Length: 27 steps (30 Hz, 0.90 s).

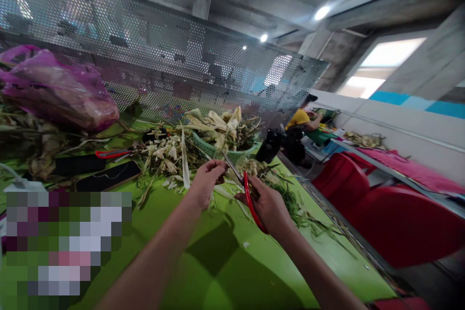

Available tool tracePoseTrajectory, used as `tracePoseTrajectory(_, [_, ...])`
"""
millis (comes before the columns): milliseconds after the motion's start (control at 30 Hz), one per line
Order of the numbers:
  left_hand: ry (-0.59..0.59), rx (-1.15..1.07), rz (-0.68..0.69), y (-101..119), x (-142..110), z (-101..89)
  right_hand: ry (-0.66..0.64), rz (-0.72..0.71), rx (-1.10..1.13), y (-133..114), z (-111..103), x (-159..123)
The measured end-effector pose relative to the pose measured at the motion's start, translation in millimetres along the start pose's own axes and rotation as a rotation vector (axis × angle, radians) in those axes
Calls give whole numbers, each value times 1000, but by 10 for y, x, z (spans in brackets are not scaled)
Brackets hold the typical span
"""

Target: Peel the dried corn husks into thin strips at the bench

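My right hand point(272, 206) grips a pair of scissors point(250, 206) with red handles. Their metal blades point up and left, past the fingertips of my left hand point(207, 181). Those fingers are pinched together, and what they hold is too small or hidden to name. Just behind both hands sits a green plastic basket point(203, 147) heaped with dried pale husks and leaves point(214, 123). A long pale husk strip point(185, 160) stands up to the left of my left hand. Green stringy plant fibres point(288, 201) lie beyond my right hand.
Dried plant pieces point(169, 155) are strewn over the green table point(232, 271). At left are a pink plastic bag point(58, 89), a red cutter point(112, 153) and a dark phone point(109, 177). A perforated metal screen point(163, 63) rises behind. Red chairs point(403, 225) stand right; a person in yellow point(300, 118) sits farther off.
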<state>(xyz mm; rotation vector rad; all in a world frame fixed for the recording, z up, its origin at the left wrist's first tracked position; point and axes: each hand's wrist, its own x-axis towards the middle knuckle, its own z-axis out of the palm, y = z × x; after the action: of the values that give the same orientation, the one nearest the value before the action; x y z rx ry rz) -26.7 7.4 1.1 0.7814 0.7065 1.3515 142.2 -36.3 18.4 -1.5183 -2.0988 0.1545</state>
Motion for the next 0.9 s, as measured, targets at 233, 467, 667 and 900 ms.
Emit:
tracePoseTrajectory(233, [-18,134,35,22,17,-16,21,58,335,122,-112,83])
tracePoseTrajectory(467, [-214,421,87,-42,11,-50,-25,93,706,48,-100,270])
tracePoseTrajectory(667, [-332,440,43,-77,39,-86,-90,91,717,44,62,350])
tracePoseTrajectory(900, [-10,258,110,83,86,-145,184,182,1051,116,196,328])
